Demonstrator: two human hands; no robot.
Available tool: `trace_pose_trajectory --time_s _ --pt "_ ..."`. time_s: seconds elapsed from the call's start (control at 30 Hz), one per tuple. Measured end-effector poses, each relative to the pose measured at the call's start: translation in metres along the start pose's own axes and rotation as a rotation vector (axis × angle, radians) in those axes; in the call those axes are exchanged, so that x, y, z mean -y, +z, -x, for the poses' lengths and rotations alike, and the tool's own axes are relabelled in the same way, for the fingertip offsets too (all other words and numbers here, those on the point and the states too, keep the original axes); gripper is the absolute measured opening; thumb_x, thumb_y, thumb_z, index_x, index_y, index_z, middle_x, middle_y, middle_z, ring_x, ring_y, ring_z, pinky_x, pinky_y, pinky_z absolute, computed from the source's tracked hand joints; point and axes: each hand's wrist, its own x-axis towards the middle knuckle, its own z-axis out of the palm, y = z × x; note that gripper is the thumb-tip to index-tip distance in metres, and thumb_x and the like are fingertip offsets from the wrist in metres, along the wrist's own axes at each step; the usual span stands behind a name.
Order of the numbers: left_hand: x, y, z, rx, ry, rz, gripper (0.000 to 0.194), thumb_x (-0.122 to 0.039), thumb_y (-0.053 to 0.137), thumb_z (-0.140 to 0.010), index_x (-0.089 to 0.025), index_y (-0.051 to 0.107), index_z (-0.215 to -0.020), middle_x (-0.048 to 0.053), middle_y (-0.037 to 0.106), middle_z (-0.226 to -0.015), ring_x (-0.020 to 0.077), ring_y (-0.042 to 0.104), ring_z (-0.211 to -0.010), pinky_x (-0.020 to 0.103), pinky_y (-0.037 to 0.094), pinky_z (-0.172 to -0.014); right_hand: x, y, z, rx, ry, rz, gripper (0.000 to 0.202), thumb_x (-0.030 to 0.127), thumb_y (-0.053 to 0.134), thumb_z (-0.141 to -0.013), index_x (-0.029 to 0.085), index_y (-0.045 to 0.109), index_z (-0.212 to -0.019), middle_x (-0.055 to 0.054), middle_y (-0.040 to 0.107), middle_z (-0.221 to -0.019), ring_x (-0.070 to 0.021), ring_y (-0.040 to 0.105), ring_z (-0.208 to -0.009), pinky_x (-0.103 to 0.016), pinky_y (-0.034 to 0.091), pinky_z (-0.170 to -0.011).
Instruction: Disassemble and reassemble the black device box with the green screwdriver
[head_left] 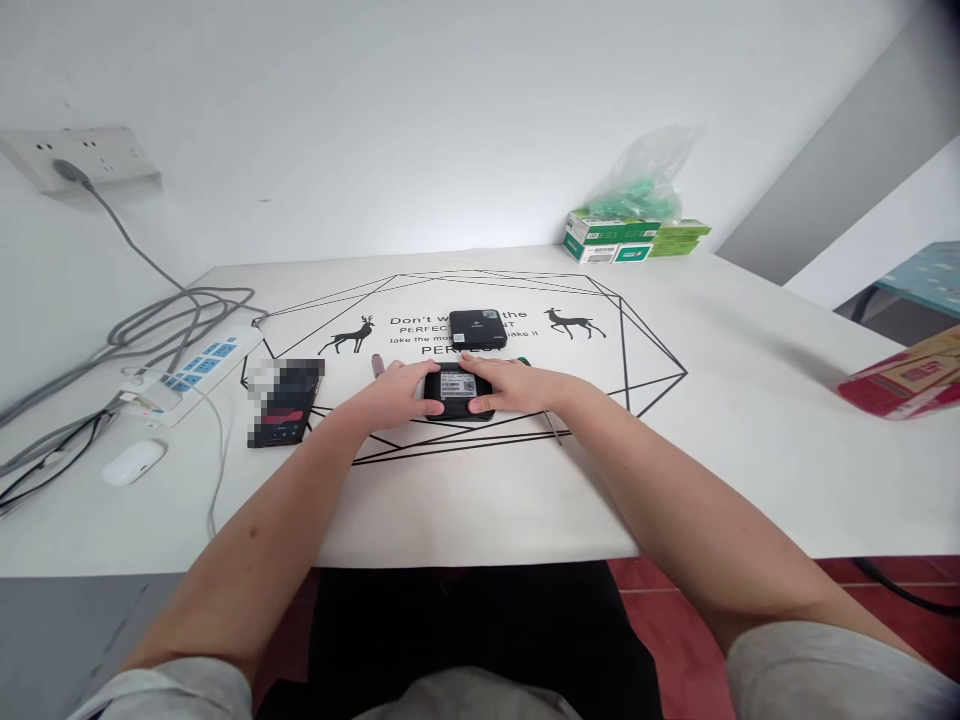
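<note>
A black box-shaped device [457, 388] with a white label lies on the printed desk mat in front of me. My left hand [401, 393] grips its left side, thumb on the top near the label. On its right side, my right hand [510, 384] holds it the same way, fingers across the top edge. Just behind sits a flat black square cover [478, 329] with small stickers. The pinkish handle of a tool [377, 366] shows beyond my left hand. A thin metal shaft [553, 428] sticks out under my right wrist, beside a bit of green handle.
At the left are a phone [289, 402], a white earbud case [134, 463], a power strip [202, 370] and coiled grey cables. Green and white boxes [611, 236] with a plastic bag stand at the back right. A red package [907, 378] lies at the right edge.
</note>
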Motion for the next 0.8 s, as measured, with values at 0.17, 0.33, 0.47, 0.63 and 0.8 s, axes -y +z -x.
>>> trace_pose_trajectory --time_s 0.17,0.33,0.47,0.63,0.8 --pt "0.009 -0.002 -0.004 -0.011 0.026 -0.032 0.072 -0.048 0.085 -0.080 -0.031 0.065 -0.147 0.012 0.072 -0.125 0.0433 0.055 -0.132 0.054 0.046 -0.111 0.006 -0.001 0.002 0.029 0.011 0.015 0.098 0.064 0.068 -0.094 0.015 0.033 -0.172 -0.020 0.030 -0.181 -0.0409 0.038 -0.165 -0.059 0.032 -0.135" --pt "0.039 -0.019 -0.017 -0.332 0.019 -0.161 0.030 -0.039 0.059 -0.097 -0.022 0.078 -0.115 0.016 0.074 -0.119 0.0376 0.062 -0.118 0.052 0.048 -0.109 0.007 -0.005 0.008 -0.005 0.081 -0.039 0.103 0.060 0.085 -0.080 0.022 0.045 -0.167 -0.017 0.044 -0.175 -0.0420 0.053 -0.155 -0.055 0.045 -0.127" --pt "0.054 -0.024 -0.021 -0.257 -0.026 -0.383 0.021 -0.031 0.064 -0.092 -0.023 0.081 -0.100 0.017 0.075 -0.110 0.0412 0.061 -0.117 0.054 0.048 -0.105 0.005 -0.009 0.011 -0.057 0.087 -0.071 0.083 0.052 0.091 -0.075 0.027 0.065 -0.149 -0.013 0.071 -0.150 -0.0407 0.070 -0.131 -0.054 0.057 -0.110" --pt "0.051 -0.013 -0.023 -0.231 0.012 -0.365 0.015 -0.029 0.068 -0.093 -0.026 0.083 -0.095 0.015 0.076 -0.111 0.0410 0.058 -0.118 0.055 0.041 -0.108 0.007 -0.013 0.012 -0.064 0.132 -0.061 0.074 0.046 0.088 -0.079 0.029 0.068 -0.148 -0.011 0.076 -0.141 -0.0417 0.072 -0.127 -0.055 0.057 -0.108" --pt "0.048 -0.013 -0.029 -0.204 0.035 -0.338 0.019 -0.024 0.072 -0.089 -0.025 0.073 -0.070 0.013 0.075 -0.096 0.0380 0.059 -0.112 0.053 0.041 -0.108 0.007 -0.014 0.011 -0.077 0.137 -0.067 0.072 0.045 0.086 -0.081 0.031 0.067 -0.149 -0.010 0.073 -0.148 -0.0407 0.069 -0.134 -0.055 0.055 -0.113"
